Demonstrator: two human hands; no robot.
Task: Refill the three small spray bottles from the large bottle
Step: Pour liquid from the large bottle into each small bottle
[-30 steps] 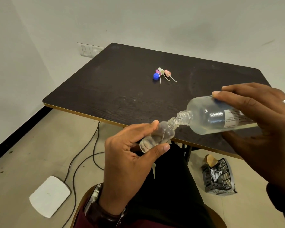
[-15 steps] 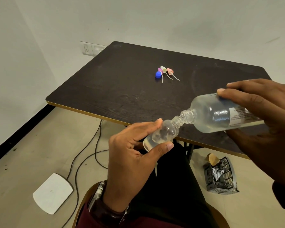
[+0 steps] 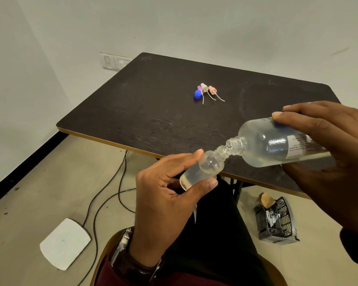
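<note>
My left hand [image 3: 163,203] grips a small clear bottle [image 3: 203,169], capless and tilted with its neck up and to the right; some clear liquid lies in its lower end. My right hand [image 3: 329,157] holds the large clear labelled bottle [image 3: 277,145] nearly on its side, its open mouth touching the small bottle's neck. Both bottles hover over the near edge of the dark table [image 3: 153,112]. On the table's middle lie a blue cap [image 3: 198,94] and three spray heads [image 3: 207,90] with thin tubes. No other small bottles are in view.
A black mesh basket [image 3: 276,221] with scraps stands on the floor under the table's right side. Cables [image 3: 112,195] run across the floor to a white flat device [image 3: 64,243]. A wall socket [image 3: 114,61] sits behind the table's far left corner.
Both hands and both bottles have drifted slightly right and up in view. The liquid level in the small bottle looks a little higher. The mouths stay joined.
</note>
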